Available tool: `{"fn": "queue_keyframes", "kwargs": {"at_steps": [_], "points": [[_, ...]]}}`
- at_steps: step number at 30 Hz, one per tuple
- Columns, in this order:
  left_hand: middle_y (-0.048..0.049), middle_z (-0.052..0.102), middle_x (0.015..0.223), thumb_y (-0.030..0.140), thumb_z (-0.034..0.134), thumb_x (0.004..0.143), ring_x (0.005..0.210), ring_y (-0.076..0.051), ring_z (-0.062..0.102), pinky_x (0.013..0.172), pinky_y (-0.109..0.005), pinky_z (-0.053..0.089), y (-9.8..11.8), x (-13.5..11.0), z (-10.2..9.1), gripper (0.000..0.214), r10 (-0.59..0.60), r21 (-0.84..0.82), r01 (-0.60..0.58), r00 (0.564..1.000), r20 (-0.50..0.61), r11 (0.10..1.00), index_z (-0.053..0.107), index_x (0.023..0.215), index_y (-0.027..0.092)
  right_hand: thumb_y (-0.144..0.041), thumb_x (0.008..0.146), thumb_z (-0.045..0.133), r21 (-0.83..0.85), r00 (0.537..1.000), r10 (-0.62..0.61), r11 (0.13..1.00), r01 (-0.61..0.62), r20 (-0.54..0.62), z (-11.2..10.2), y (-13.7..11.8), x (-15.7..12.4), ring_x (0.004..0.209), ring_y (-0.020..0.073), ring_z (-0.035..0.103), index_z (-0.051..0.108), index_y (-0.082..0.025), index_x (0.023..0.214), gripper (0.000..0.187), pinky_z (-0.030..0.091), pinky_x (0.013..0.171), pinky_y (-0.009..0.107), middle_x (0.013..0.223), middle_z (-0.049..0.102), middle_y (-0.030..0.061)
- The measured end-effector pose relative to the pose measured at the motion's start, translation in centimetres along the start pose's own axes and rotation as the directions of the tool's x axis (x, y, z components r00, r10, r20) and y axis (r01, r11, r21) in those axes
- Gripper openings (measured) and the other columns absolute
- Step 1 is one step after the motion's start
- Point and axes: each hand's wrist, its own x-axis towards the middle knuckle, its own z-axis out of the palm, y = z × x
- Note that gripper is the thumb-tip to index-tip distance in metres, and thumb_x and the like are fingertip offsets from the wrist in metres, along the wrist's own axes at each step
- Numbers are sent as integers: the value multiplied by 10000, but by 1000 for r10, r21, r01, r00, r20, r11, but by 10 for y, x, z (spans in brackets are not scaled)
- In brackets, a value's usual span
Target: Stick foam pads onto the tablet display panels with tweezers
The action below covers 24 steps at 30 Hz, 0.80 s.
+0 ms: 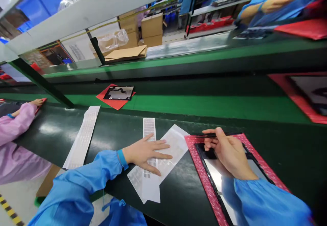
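Observation:
My left hand [148, 151] lies flat with its fingers spread over a narrow white sheet of small printed labels [149, 127] and a wider whitish sheet [176, 144] beneath it. Over on the right, my right hand [228, 151] pinches a pair of dark tweezers [201, 135], their tips pointing left past the wider sheet's corner. Below that hand rests a flat tablet-like panel [216, 171] with a black frame and a shiny, reflective surface. Pink bubble wrap [198, 166] lies under the panel. My right hand and sleeve cover part of the panel.
Another white label sheet [83, 137] lies to the left on the dark bench. Beyond the bench edge, a green conveyor belt [163, 105] carries a panel [119, 92] on a red sheet. A co-worker's pink sleeve [15, 123] is at far left; another person works across the line.

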Motion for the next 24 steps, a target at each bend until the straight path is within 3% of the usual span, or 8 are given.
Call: {"fn": "queue_keyframes", "kwargs": {"at_steps": [1, 3, 6, 9, 12, 16, 21, 24], "points": [[-50, 458, 1587, 676, 626, 906, 1473, -290, 417, 1265, -508, 170, 6, 10, 8, 644, -20, 39, 21, 999, -37, 999, 558, 1452, 342, -737, 714, 811, 26, 1000, -11, 1000, 11, -7, 0, -1, -1, 502, 106, 561, 758, -169, 856, 588, 491, 470, 189, 598, 625, 33], [-80, 527, 1515, 753, 627, 858, 1404, -316, 480, 1245, -558, 184, 23, 19, 21, 684, -182, 82, 194, 975, -128, 978, 607, 1397, 332, -744, 719, 802, 42, 999, -42, 998, 42, -10, 2, -3, -3, 492, 105, 552, 757, -169, 826, 587, 483, 470, 192, 564, 606, 29], [-143, 588, 1394, 797, 652, 799, 1248, -370, 557, 1131, -599, 322, 52, 15, 31, 793, -416, 117, 443, 887, -199, 889, 602, 1413, 296, -734, 715, 812, 0, 997, -75, 997, 75, -11, 6, -6, -3, 494, 103, 555, 749, -152, 784, 589, 478, 474, 196, 567, 612, 35], [-168, 604, 1330, 839, 647, 761, 1160, -392, 575, 994, -575, 403, 64, 10, 27, 866, -486, 103, 511, 851, -200, 853, 607, 1408, 266, -698, 708, 838, -36, 996, -83, 996, 82, -40, 8, -7, -2, 498, 100, 566, 731, -148, 800, 569, 479, 483, 190, 570, 620, 26], [-133, 629, 1293, 723, 584, 907, 1170, -323, 586, 1018, -535, 361, 43, 17, 15, 651, -447, -15, 460, 853, -271, 888, 635, 1360, 257, -655, 690, 874, -60, 996, -73, 996, 70, -52, 7, -11, -3, 452, 90, 551, 685, -178, 872, 544, 461, 448, 175, 545, 611, -19], [-75, 652, 1314, 462, 646, 983, 1205, -250, 580, 1040, -468, 301, -14, 35, 6, 396, -413, -138, 389, 839, -354, 911, 662, 1324, 262, -607, 656, 914, -113, 1000, -1, 994, 3, 18, 16, -16, -7, 417, 93, 583, 632, -184, 843, 541, 497, 432, 172, 573, 661, -15], [-24, 707, 1151, 559, 740, 887, 1109, -213, 592, 948, -400, 320, -50, 45, 16, 333, -428, -236, 364, 837, -341, 901, 783, 1095, 303, -564, 663, 918, -228, 950, 176, 967, -117, 258, 54, -8, -3, 729, 233, 772, 731, -138, 920, 532, 653, 634, 298, 787, 769, 92], [1, 719, 1067, 597, 760, 842, 1041, -188, 597, 892, -374, 318, -52, 46, 21, 333, -460, -312, 364, 824, -332, 877, 800, 1030, 325, -506, 658, 929, -303, 947, 77, 953, 22, 312, 71, 2, 9, 830, 231, 769, 773, -155, 888, 447, 659, 732, 314, 906, 784, 94]]}}
